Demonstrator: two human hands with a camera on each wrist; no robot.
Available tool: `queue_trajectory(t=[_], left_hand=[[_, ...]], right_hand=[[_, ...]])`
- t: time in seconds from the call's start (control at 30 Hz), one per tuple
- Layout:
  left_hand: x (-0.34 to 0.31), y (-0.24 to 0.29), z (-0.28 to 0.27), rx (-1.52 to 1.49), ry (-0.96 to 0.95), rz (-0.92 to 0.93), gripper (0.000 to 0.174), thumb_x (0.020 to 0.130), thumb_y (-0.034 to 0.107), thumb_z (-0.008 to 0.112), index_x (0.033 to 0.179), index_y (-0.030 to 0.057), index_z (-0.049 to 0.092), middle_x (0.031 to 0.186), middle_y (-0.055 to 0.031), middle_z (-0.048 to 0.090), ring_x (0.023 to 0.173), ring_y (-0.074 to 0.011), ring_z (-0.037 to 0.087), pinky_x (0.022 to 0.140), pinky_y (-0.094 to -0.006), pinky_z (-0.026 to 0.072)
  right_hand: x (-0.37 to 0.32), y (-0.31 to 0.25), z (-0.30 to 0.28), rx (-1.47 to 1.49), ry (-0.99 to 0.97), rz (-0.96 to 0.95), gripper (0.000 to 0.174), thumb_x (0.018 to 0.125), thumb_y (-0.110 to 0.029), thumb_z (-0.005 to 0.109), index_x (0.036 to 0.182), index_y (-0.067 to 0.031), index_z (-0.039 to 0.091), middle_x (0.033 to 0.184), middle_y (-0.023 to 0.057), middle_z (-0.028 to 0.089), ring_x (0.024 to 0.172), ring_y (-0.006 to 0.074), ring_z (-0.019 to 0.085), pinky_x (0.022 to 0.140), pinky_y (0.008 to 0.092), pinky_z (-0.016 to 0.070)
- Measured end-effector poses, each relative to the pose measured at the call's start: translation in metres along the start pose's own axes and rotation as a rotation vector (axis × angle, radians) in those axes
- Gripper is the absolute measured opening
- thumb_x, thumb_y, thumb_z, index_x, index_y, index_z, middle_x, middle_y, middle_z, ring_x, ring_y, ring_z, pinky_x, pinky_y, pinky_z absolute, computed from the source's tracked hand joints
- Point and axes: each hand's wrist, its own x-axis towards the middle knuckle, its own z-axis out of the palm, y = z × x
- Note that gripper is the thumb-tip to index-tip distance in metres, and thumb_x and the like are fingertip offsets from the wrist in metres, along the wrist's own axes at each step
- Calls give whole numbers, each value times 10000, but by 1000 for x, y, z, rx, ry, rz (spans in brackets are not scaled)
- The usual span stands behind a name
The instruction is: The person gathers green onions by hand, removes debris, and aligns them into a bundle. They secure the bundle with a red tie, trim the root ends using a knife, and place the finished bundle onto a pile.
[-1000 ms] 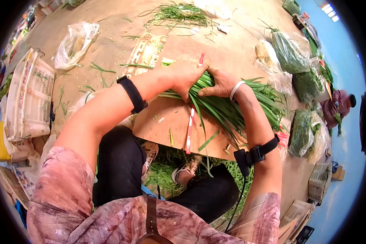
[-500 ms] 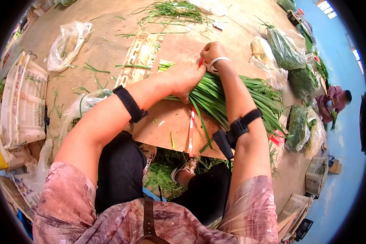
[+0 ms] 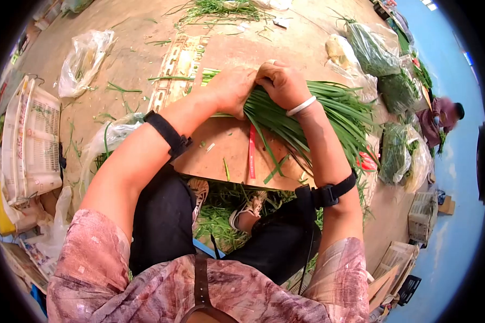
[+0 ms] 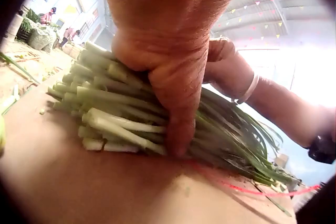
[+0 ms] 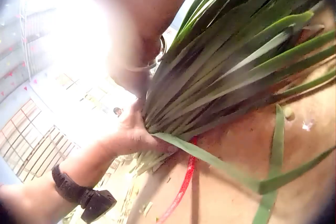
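A bundle of long green stalks (image 3: 328, 110) lies on a brown board (image 3: 221, 153). My left hand (image 3: 233, 90) grips it near the pale cut ends (image 4: 105, 103), the thumb pressed down its near side in the left wrist view. Beside it, on top of the bundle, my right hand (image 3: 285, 86) has its fingers curled in, touching or nearly touching the left; what they pinch is hidden. A red strip (image 3: 252, 153) runs out from under the bundle toward the board's near edge; the right wrist view shows that strip (image 5: 184, 187) below the left hand.
Loose green leaves (image 3: 221, 215) cover the floor around my feet. A white crate (image 3: 35, 142) stands at left, near a clear plastic bag (image 3: 83, 62). Bagged greens (image 3: 374, 48) line the right side, where another person (image 3: 439, 121) sits by the blue wall.
My right hand left the bundle's near side, rose to its far edge by the red strip, then came back over the top beside my left hand, fingers curled. My left hand kept its grip.
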Motion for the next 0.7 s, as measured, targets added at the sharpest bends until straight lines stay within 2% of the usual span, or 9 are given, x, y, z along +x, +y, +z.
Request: queue_trajectory(t=[0.03, 0.1, 0.17, 0.2, 0.27, 0.47, 0.53, 0.6, 0.7], left_hand=[[2, 3, -5, -36, -22, -26, 740, 489, 285, 773, 1112, 48, 451, 963, -155, 587, 927, -340, 558, 797, -395, 474], [5, 1, -7, -34, -64, -32, 751, 487, 288, 778, 1120, 51, 451, 963, -157, 588, 925, -342, 562, 789, -397, 477], [6, -1, -7, -36, -92, -16, 778, 479, 295, 790, 1136, 57, 449, 957, -163, 593, 903, -348, 575, 774, -407, 482], [4, 1, -10, -39, -94, -15, 778, 479, 295, 790, 1136, 57, 449, 957, -163, 593, 903, -348, 575, 774, -407, 482], [4, 10, -18, -63, -159, -127, 781, 480, 287, 791, 1145, 65, 448, 951, -168, 600, 898, -348, 580, 775, -409, 481], [5, 4, -13, -48, -138, -107, 769, 475, 267, 788, 1144, 80, 456, 929, -165, 612, 880, -340, 588, 744, -414, 482], [4, 7, -12, -45, -138, -126, 769, 465, 255, 787, 1141, 84, 464, 913, -161, 616, 862, -340, 591, 739, -410, 482], [3, 6, -8, -50, -120, -138, 741, 472, 234, 781, 1129, 87, 472, 943, -158, 607, 890, -330, 585, 746, -405, 482], [-2, 0, -2, -44, -48, -62, 681, 501, 203, 767, 1105, 89, 473, 997, -147, 580, 949, -324, 558, 766, -406, 473]], right_hand=[[-4, -3, -5, -62, 44, 26, 73, 772, -150, 584, 815, -101, 618, 725, 119, 585, 693, 321, 585, 605, 403, 469], [-20, -28, -18, -142, 158, 147, 142, 764, -156, 600, 901, -119, 605, 771, 110, 591, 686, 317, 586, 600, 411, 476], [-53, -51, -28, -152, 143, 169, 209, 755, -160, 613, 957, -112, 588, 788, 108, 582, 672, 305, 586, 572, 399, 480], [-69, -63, -28, -137, -17, 136, 246, 746, -153, 616, 984, -103, 581, 776, 104, 573, 654, 276, 589, 539, 377, 484], [-99, -92, -20, -212, -307, 148, 325, 715, -114, 639, 1035, -102, 587, 797, 75, 579, 684, 251, 593, 588, 341, 499], [-106, -94, 17, -245, -170, -78, 224, 695, -103, 623, 917, -103, 590, 782, 64, 561, 696, 241, 590, 584, 331, 493], [-88, -91, 18, -214, 26, -176, 59, 684, -144, 565, 691, -98, 528, 713, 77, 514, 632, 218, 560, 499, 333, 457], [-61, -78, 16, -181, 217, -83, 61, 662, -101, 581, 653, -107, 521, 614, 65, 491, 562, 224, 539, 490, 340, 448], [-26, -60, 0, -9, 320, 262, 62, 728, -121, 625, 708, -66, 604, 633, 144, 571, 580, 333, 565, 517, 415, 445]])
